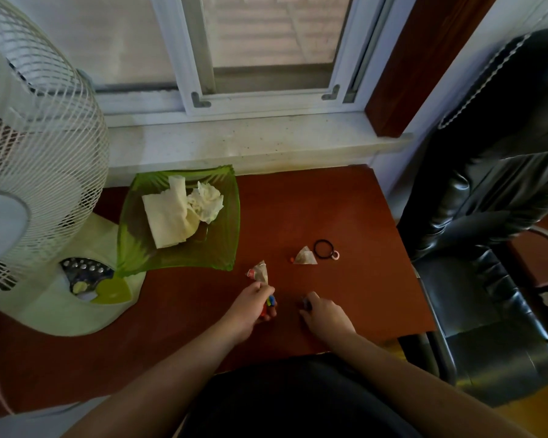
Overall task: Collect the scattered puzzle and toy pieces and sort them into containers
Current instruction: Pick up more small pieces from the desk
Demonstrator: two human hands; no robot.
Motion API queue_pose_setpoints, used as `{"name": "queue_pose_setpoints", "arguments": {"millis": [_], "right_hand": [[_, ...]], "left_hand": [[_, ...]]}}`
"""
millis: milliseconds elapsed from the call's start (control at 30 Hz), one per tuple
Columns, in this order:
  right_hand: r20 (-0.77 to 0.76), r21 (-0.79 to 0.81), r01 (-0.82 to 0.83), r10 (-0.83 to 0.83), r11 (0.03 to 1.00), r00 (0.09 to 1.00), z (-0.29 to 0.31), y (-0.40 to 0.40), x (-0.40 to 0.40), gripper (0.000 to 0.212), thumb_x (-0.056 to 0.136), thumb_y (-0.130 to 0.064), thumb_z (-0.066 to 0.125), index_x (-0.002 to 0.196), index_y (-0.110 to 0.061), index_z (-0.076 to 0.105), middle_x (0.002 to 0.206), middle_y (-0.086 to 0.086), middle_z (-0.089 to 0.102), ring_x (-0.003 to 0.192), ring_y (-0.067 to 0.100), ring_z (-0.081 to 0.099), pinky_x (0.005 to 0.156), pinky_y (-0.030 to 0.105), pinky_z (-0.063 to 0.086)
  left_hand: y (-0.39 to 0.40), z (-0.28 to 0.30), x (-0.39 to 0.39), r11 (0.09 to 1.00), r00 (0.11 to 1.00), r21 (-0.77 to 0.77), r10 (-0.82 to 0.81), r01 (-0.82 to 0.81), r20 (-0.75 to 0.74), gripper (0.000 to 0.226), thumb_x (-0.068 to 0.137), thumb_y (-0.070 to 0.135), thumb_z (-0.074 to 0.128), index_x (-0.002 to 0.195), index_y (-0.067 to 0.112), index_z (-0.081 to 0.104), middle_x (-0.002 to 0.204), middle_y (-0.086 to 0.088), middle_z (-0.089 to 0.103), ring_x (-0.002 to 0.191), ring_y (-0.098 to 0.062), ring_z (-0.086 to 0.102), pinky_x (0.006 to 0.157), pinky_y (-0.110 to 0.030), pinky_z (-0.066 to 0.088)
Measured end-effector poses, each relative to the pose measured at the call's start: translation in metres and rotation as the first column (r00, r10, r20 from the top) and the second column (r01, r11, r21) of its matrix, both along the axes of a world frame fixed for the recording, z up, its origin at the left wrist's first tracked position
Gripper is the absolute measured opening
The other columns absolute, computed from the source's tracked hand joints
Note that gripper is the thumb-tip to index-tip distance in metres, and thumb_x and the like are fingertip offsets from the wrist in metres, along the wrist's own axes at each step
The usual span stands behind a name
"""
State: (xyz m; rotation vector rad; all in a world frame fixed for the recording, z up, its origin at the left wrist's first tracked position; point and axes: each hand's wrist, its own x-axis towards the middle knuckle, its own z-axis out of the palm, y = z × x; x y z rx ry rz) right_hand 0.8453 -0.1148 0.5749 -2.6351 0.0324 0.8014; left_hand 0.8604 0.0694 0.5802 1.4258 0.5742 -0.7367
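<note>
Both forearms reach forward over a dark lap onto the red-brown table (pixel 345 216). Left hand (pixel 250 308) curled round a small bunch of toy pieces (pixel 269 303), red, yellow, green and blue showing between the fingers; the bunch is too small to tell its long axis. Right hand (pixel 325 312) lies knuckles up just right of the left, fingers curled over a small dark piece (pixel 307 303) at its tips, shape not clear. Touching the far side of the left hand's grip, a crumpled tan paper scrap (pixel 259 271) with a red mark, standing up, tip pointing away. Further off and right of both hands, a flat triangular tan scrap (pixel 305 257), a tiny orange bit (pixel 291 258) at its left corner. Black hair tie (pixel 323 248) just beside it with a pink charm. Far left of the grip, a green square dish (pixel 225 245) holding folded cloth (pixel 168 216) and crumpled tissue. White fan (pixel 38 172) beyond that, black chair (pixel 487 216) far right, window behind.
</note>
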Motion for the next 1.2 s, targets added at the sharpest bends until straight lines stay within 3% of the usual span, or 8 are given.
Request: {"name": "queue_pose_setpoints", "arguments": {"millis": [500, 633, 733, 800, 867, 967, 1067, 1200], "right_hand": [[0.079, 0.007, 0.001, -0.002, 1.000, 0.997, -0.004, -0.006, -0.012, 0.013, 0.094, -0.034, 0.054, 0.096, -0.021, 0.053, 0.092, -0.002, 0.062, 0.081, 0.015, 0.061, 0.072, 0.031, 0.053], [-0.035, 0.213, 0.255, -0.253, 0.943, 0.967, -0.006, -0.012, -0.010, 0.013, 0.092, -0.029, 0.059, 0.092, -0.016, 0.058, 0.083, 0.001, 0.065, 0.066, 0.016, 0.063, 0.054, 0.026, 0.050], [-0.408, 0.480, 0.724, -0.604, 0.495, 0.684, 0.002, -0.013, -0.007, 0.009, 0.094, -0.019, 0.059, 0.089, -0.011, 0.059, 0.076, 0.005, 0.059, 0.055, 0.012, 0.049, 0.045, 0.022, 0.040], [-0.632, 0.502, 0.858, -0.629, 0.112, 0.452, 0.007, -0.015, -0.006, 0.006, 0.093, -0.015, 0.058, 0.090, -0.011, 0.056, 0.073, 0.005, 0.055, 0.053, 0.011, 0.041, 0.039, 0.019, 0.035], [-0.755, 0.487, 0.865, -0.555, -0.116, 0.350, 0.007, -0.019, -0.006, 0.007, 0.093, -0.014, 0.057, 0.089, -0.012, 0.051, 0.071, 0.005, 0.052, 0.051, 0.009, 0.037, 0.035, 0.018, 0.029], [-0.834, 0.453, 0.855, -0.458, -0.251, 0.307, 0.008, -0.021, -0.008, 0.011, 0.094, -0.015, 0.055, 0.087, -0.012, 0.047, 0.068, 0.003, 0.050, 0.047, 0.006, 0.036, 0.034, 0.016, 0.026], [-0.890, 0.411, 0.840, -0.356, -0.354, 0.285, 0.010, -0.021, -0.010, 0.012, 0.090, -0.017, 0.056, 0.084, -0.011, 0.048, 0.065, 0.001, 0.049, 0.045, 0.005, 0.037, 0.034, 0.015, 0.027], [-0.901, 0.417, 0.793, -0.319, -0.444, 0.294, 0.018, -0.023, -0.016, 0.008, 0.083, -0.017, 0.060, 0.086, -0.012, 0.055, 0.067, -0.001, 0.048, 0.046, 0.004, 0.037, 0.036, 0.014, 0.026]], "left_hand": [[0.034, -0.008, -0.005, 0.997, 0.998, 0.074, 0.001, -0.006, 0.063, 0.028, 0.096, 0.035, 0.053, 0.082, 0.010, 0.055, 0.071, -0.005, 0.059, 0.060, -0.017, 0.057, 0.058, -0.031, 0.042], [0.045, -0.008, -0.005, 0.998, 0.998, 0.044, 0.049, -0.051, 0.048, 0.024, 0.096, 0.030, 0.053, 0.083, 0.010, 0.056, 0.074, -0.006, 0.059, 0.063, -0.019, 0.057, 0.060, -0.031, 0.044], [0.051, -0.007, -0.005, 0.995, 0.998, 0.096, 0.029, -0.035, 0.062, 0.017, 0.097, 0.027, 0.052, 0.095, 0.012, 0.058, 0.081, -0.006, 0.061, 0.066, -0.019, 0.058, 0.060, -0.031, 0.046], [0.053, -0.007, -0.004, 0.987, 0.994, 0.161, -0.019, 0.001, 0.106, 0.014, 0.098, 0.025, 0.050, 0.107, 0.016, 0.057, 0.082, -0.006, 0.061, 0.064, -0.019, 0.059, 0.059, -0.031, 0.046], [0.053, -0.008, -0.002, 0.976, 0.981, 0.215, -0.077, 0.037, 0.180, 0.023, 0.097, 0.024, 0.052, 0.120, 0.024, 0.052, 0.079, -0.007, 0.063, 0.062, -0.018, 0.061, 0.057, -0.030, 0.048], [0.049, -0.008, 0.003, 0.923, 0.930, 0.345, -0.266, 0.169, 0.255, 0.056, 0.094, 0.029, 0.056, 0.140, 0.048, 0.028, 0.077, -0.007, 0.065, 0.059, -0.018, 0.064, 0.053, -0.025, 0.050], [0.037, -0.009, 0.013, 0.785, 0.821, 0.547, -0.499, 0.291, 0.278, 0.073, 0.093, 0.032, 0.057, 0.147, 0.048, 0.010, 0.080, 0.006, 0.064, 0.053, -0.017, 0.061, 0.044, -0.024, 0.045], [0.022, -0.012, 0.030, 0.629, 0.747, 0.694, -0.634, 0.350, 0.198, 0.070, 0.090, 0.040, 0.060, 0.148, 0.038, 0.021, 0.099, 0.002, 0.066, 0.066, -0.016, 0.063, 0.051, -0.031, 0.049]]}}
